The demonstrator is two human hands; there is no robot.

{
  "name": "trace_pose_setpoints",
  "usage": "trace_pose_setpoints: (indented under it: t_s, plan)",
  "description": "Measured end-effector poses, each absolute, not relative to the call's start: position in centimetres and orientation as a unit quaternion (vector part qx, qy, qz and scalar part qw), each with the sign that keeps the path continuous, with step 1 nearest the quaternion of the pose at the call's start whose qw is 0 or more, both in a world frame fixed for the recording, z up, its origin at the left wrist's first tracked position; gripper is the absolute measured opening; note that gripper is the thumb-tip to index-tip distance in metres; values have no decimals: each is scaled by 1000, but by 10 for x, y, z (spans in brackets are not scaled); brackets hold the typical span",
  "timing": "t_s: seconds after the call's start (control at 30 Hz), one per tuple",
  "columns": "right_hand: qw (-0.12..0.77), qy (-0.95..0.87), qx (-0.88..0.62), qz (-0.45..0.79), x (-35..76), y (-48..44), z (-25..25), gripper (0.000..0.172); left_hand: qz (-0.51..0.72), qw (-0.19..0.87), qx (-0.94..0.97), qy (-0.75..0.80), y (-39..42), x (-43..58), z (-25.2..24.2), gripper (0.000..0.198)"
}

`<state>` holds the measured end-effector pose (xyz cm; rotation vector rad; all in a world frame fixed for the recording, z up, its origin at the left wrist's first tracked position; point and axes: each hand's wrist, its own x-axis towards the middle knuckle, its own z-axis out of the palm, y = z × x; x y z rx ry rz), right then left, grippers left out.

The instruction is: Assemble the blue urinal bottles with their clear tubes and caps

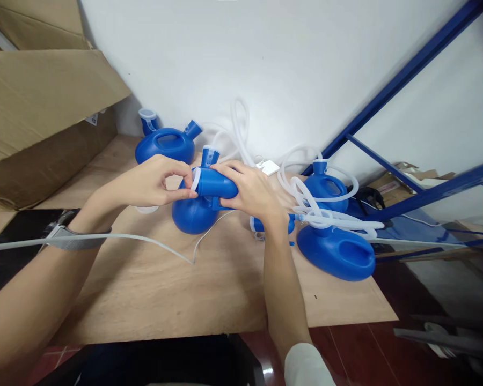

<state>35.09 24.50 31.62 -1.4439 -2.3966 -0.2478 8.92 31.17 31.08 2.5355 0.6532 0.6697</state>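
My right hand wraps around a blue plastic cup-shaped funnel, held sideways above the table. At its left end, my left hand pinches the white lid between thumb and fingers. Directly behind and below the funnel is a blue urinal bottle with a white-capped neck, partly hidden by my hands. Another blue urinal bottle stands farther back on the left. Under my right wrist lies a second blue funnel, partly covered. A white disc shows below my left hand.
Two more blue urinal bottles sit at the right with coiled clear hoses. A cardboard box stands at the left, a blue metal rack at the right. A pale cable runs from my left wristband across the wooden table.
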Motion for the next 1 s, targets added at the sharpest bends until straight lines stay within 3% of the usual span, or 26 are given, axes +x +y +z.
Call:
trace_pose_setpoints:
  t_s: [0.13,0.33,0.5,0.63,0.73,0.87,1.0]
  plan:
    - [151,-848,-503,-76,349,251,310,73,227,256,907,246,317,88,306,39]
    - [146,-844,-506,-100,350,254,304,74,273,421,821,274,316,100,299,36]
    - [146,-834,-502,-179,348,254,301,74,345,621,609,352,316,113,298,34]
    - [164,-832,-487,-208,347,253,301,72,366,737,405,398,324,108,303,18]
    - [207,-820,-496,-197,349,253,302,71,375,675,454,445,337,90,302,20]
    - [257,-796,-515,-186,356,253,305,73,261,476,657,523,364,62,280,42]
    - [277,-783,-526,-184,359,251,308,76,84,335,789,508,385,51,246,29]
